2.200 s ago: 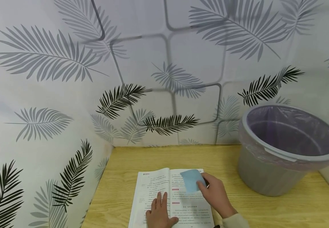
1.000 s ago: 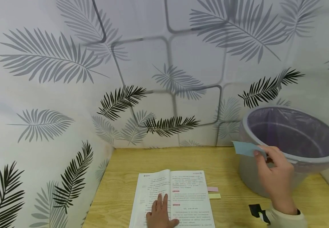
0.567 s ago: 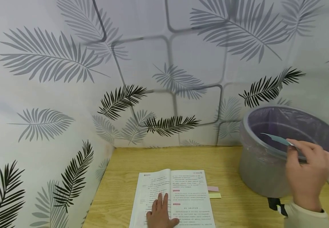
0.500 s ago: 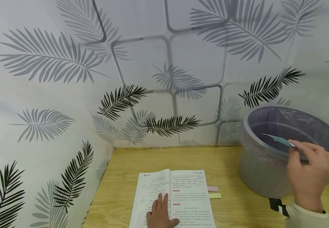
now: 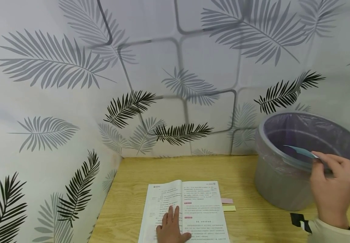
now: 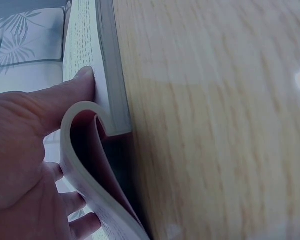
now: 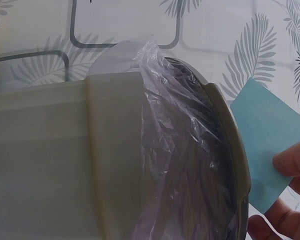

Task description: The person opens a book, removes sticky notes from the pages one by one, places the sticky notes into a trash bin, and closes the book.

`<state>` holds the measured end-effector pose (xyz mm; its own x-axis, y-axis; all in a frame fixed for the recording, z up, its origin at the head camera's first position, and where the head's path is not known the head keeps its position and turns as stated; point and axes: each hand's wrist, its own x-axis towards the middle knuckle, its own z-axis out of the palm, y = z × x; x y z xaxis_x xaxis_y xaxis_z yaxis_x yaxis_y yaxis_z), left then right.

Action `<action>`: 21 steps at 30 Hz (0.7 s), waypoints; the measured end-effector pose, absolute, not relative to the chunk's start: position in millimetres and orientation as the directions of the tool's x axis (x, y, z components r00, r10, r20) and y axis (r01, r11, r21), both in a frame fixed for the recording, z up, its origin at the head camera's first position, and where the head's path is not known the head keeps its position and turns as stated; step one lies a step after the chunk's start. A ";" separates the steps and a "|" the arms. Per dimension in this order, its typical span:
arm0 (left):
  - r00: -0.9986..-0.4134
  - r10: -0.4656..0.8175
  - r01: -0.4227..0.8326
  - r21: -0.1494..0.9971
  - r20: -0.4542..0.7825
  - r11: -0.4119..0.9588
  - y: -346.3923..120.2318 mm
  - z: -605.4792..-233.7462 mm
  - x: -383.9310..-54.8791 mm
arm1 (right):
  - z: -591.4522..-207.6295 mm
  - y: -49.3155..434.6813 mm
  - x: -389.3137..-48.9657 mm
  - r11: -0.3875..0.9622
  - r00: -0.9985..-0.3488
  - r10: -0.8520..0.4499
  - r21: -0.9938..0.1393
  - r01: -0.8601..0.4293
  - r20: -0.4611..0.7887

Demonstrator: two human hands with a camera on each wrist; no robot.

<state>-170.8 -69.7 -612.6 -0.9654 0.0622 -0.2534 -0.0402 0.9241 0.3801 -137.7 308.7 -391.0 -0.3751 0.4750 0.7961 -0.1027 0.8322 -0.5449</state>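
My left hand (image 5: 172, 226) rests with spread fingers on the open book (image 5: 205, 216), across its left page and the centre fold. In the left wrist view the thumb (image 6: 72, 92) lies on one page, and the book's bottom edge (image 6: 75, 130) curves at the spine. At the right, my right hand (image 5: 336, 184) pinches a blue sticky note (image 5: 300, 152) between thumb and fingers. The note is above the near rim of a grey trash can (image 5: 281, 189) lined with a purple plastic bag. In the right wrist view the square note (image 7: 270, 140) appears just beyond the rim.
A pink tab (image 5: 227, 200) and a yellow tab (image 5: 229, 208) stick out from the book's right edge. The wooden table (image 5: 163, 168) ends at a leaf-patterned wall covering (image 5: 150, 67). A black strap piece (image 5: 297, 219) hangs by the right cuff.
My right hand has carried the blue sticky note from over the book's right page to above the trash can's rim, uncovering the tabs. The left hand has stayed on the book.
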 end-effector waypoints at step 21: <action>-0.979 0.051 -0.027 0.376 -0.198 0.926 -66.9 -611.9 -166.3 | -397.4 317.0 -140.0 0.821 -0.344 0.511 -0.566 -0.077 0.788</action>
